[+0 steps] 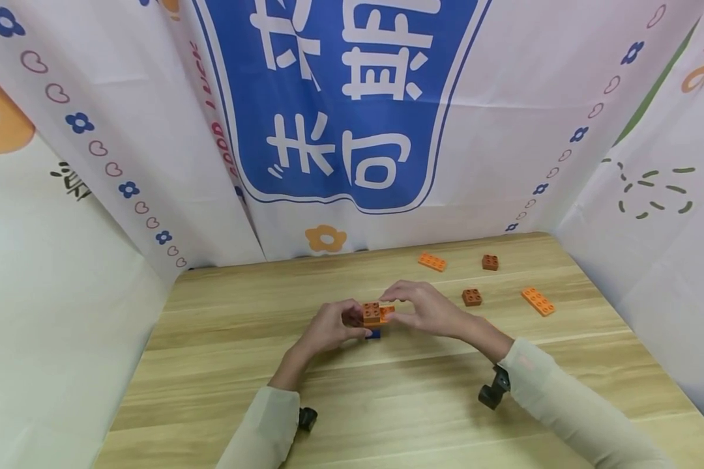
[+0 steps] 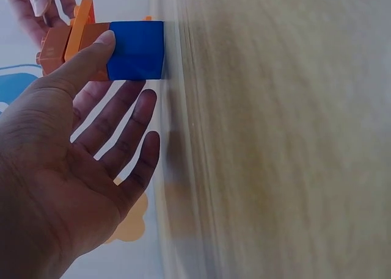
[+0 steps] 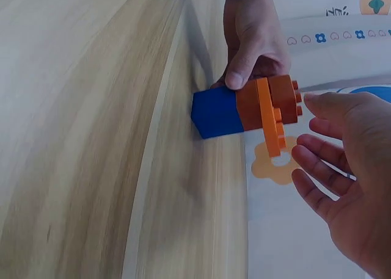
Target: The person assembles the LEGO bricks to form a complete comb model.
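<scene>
A small stack of toy building bricks stands upright near the middle of the table. Its blue brick (image 3: 217, 113) is at the bottom, with a brown brick (image 3: 248, 105) on it. Above that, an orange plate brick (image 3: 269, 120) sticks out to the right, its outer studs bare. Another brown brick (image 1: 371, 311) tops the left part of the plate. My left hand (image 1: 331, 326) holds the stack from the left, thumb on the near side, some fingers hidden behind. Beside the top bricks, my right hand (image 1: 425, 309) has its fingers loosely spread, gripping nothing.
Toward the right back of the wooden table (image 1: 240, 365) lie two loose orange plates (image 1: 431, 262) and two brown bricks (image 1: 472, 297). Printed cloth (image 1: 475, 163) hangs behind the table and along both sides.
</scene>
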Demonstrator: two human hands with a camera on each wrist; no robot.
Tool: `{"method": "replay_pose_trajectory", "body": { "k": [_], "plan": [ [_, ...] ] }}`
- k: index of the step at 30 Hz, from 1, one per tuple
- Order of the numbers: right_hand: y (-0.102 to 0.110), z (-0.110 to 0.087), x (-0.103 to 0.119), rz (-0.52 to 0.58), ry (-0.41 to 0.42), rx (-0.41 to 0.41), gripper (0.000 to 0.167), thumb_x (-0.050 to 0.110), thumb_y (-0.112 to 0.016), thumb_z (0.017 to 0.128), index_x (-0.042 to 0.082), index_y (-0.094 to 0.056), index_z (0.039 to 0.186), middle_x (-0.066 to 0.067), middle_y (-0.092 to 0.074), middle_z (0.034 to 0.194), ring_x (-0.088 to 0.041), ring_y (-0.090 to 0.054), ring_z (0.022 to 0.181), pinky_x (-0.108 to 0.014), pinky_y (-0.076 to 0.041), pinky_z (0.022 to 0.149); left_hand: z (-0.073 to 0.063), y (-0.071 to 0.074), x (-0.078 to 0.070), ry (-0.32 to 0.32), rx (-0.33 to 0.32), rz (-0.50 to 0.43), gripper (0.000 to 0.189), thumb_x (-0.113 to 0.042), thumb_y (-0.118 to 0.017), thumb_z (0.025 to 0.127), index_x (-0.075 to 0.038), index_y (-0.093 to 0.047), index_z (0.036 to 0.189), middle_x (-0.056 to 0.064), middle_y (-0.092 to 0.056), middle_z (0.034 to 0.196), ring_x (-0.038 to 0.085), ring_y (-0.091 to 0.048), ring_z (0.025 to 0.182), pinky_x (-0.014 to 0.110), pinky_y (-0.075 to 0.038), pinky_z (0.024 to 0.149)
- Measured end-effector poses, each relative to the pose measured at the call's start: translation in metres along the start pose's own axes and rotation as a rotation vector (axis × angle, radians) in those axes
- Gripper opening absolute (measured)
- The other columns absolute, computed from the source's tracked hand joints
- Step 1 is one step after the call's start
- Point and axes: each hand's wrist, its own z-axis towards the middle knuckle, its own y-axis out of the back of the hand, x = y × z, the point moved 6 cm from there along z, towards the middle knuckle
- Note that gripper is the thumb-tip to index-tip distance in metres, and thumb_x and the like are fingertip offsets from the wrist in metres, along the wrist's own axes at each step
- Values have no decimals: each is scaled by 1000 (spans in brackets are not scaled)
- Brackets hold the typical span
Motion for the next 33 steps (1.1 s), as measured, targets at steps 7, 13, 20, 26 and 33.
{"method": "replay_pose_trajectory", "body": {
  "k": [7,13,20,26,33],
  "plan": [
    [14,-3,-10,-11,-34,-31,34,16,-84,93,4,-76,124,-10,-74,123,-27,-71,114,-44,-61,94,-1,1,-1,-2,-13,1,26,-14,-90,87,-11,-73,107,0,-76,103,12,-70,88,25,-60,79],
    [24,-8,-29,-19,-76,-50,32,15,-83,94,4,-76,123,-11,-74,121,-29,-71,110,-50,-61,90,-3,-1,0,10,3,3,27,-15,-90,87,-10,-73,108,-1,-76,102,11,-71,88,24,-60,78],
    [33,-11,-52,-63,-100,-58,34,15,-82,95,1,-74,124,-16,-75,123,-36,-72,107,-53,-61,89,-4,1,-1,13,-3,2,27,-15,-89,88,-10,-73,109,-1,-75,101,11,-70,88,24,-60,77],
    [37,-13,-73,-104,-154,-47,35,15,-82,95,0,-74,126,-18,-73,127,-36,-70,115,-54,-58,95,-3,1,0,22,-3,-8,27,-15,-89,88,-11,-73,110,-1,-75,102,10,-69,88,23,-59,77],
    [41,-11,-93,-112,-174,-48,35,15,-81,95,-2,-74,126,-20,-73,126,-37,-69,116,-55,-58,95,-4,0,0,16,2,-18,27,-15,-89,88,-10,-73,110,0,-75,102,12,-70,89,24,-60,77]
  ]
}}
